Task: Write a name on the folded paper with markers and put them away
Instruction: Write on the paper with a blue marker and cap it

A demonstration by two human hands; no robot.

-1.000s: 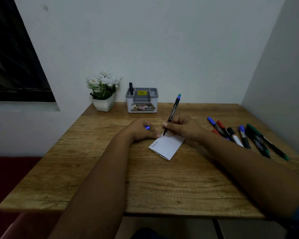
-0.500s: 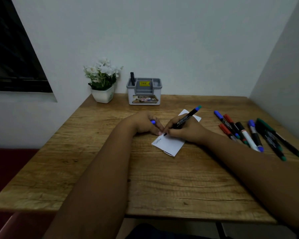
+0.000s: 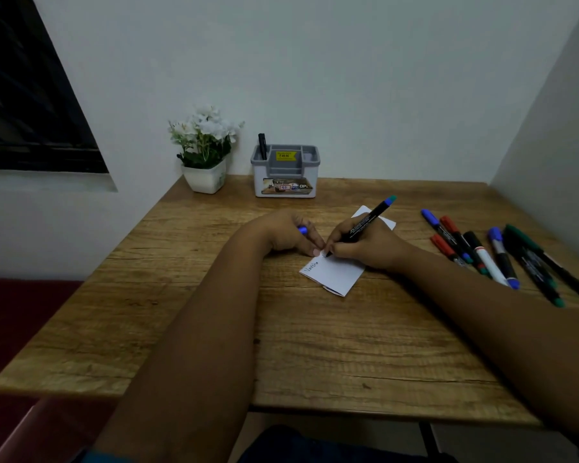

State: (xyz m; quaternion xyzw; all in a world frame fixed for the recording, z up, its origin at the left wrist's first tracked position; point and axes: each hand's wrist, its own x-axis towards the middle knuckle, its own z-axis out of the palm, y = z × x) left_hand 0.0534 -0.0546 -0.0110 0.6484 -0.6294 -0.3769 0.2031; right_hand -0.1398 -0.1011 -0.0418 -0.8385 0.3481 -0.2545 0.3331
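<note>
1. At the upper left of the frame a dark window is seen, and right of it a small white pot with white flowers (image 3: 204, 145) stands at the back of the bench (image 3: 214, 329). The bench is of rough-grained wood, so I think the nib may jump if it leaves the paper edge.
2. The grey plastic holder (image 3: 285, 171) has several compartments; one black marker (image 3: 262, 146) stands upright in its left one. It looks light, and I think a hard push with a marker could tip it.
3. The left hand (image 3: 290, 233) has its fingers curled around a blue cap (image 3: 302, 230) and one fingertip presses the paper. If this finger lifts, the thin sheet may slide and the letters smear.
4. The folded paper (image 3: 335, 272) lies in the middle of the frame, white, with a line of writing along its left edge.
5. The right hand (image 3: 365, 245) pinches a black marker with blue end (image 3: 370, 220), nib on the paper. Wet ink could rub off under the palm.
6. At the right, loose markers (image 3: 502, 255) lie side by side; being round, they may roll off.
</note>
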